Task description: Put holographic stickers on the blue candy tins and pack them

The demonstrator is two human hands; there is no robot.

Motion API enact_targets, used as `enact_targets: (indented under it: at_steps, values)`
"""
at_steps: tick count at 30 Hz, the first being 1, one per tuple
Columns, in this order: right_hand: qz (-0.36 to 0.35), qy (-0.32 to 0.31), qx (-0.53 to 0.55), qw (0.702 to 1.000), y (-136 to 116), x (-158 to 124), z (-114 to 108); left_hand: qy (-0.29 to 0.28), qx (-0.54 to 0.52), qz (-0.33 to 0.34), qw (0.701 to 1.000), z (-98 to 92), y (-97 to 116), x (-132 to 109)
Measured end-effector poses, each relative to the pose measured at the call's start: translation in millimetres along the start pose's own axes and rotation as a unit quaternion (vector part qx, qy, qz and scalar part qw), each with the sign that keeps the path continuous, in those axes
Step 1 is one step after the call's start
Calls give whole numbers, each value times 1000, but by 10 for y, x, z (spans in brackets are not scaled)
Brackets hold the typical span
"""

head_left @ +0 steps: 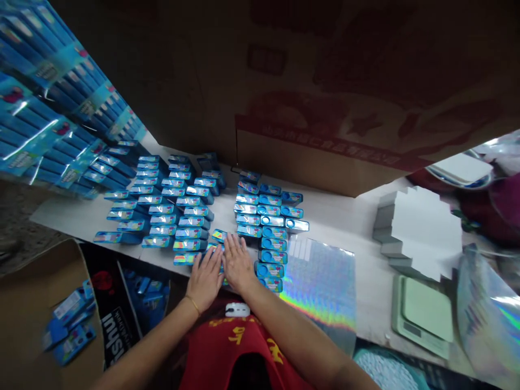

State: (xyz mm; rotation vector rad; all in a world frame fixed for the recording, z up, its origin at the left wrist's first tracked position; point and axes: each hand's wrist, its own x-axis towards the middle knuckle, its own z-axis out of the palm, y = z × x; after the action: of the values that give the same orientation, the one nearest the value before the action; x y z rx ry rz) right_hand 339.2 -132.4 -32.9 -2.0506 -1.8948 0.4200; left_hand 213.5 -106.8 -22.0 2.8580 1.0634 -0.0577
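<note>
My left hand (205, 275) lies at the near edge of the table, fingers stretched forward and touching small blue boxes. Beside it, my right hand (238, 265) rests with straight fingers close together, its fingertips next to a blue box (219, 235) that peeks out between the hands. What lies under both palms is partly hidden. To the left stand several rows of blue boxes (194, 222) on edge, packed side by side. Right of my right hand runs another group of blue boxes (273, 244), some showing a round mark on top.
A large brown carton (296, 157) rises behind the boxes. Wrapped blue packs (44, 108) are stacked at left. At right are a shiny holographic sheet (320, 281), a stack of white cards (422, 227) and a pale green scale (424, 311). An open carton (24, 303) sits low left.
</note>
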Motion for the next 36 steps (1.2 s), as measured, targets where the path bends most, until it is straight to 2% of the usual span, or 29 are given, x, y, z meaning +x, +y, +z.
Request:
enact_targets:
  at_steps: [4,7,9,12,16,19,23,28,32,36]
  values:
    - [-18,15,26,999,-13,267,-100,35,8,-60,998,-34,-178,23]
    - [45,55,4,997,199,330,-269,67,-32,-59,995,-171,-174,254]
    - [90,63,-22,994,359,323,-321,82,-65,-29,994,-278,-111,600]
    - [87,55,-52,993,490,296,-250,79,-79,43,993,-354,-7,1345]
    - [76,98,-73,990,519,315,-81,85,-45,53,994,-256,19,2291]
    - [64,104,-81,989,575,372,-68,83,-29,67,994,-133,-20,2644]
    - [68,76,-77,992,620,487,-77,99,-29,83,991,-56,-66,2664]
    - [99,75,-48,991,392,715,89,64,-28,134,988,-75,-278,2585]
    - [71,78,-32,994,277,1007,153,42,-9,172,984,-123,-578,2672]
    - [21,53,-14,998,334,1258,18,26,27,159,987,-269,-719,2766]
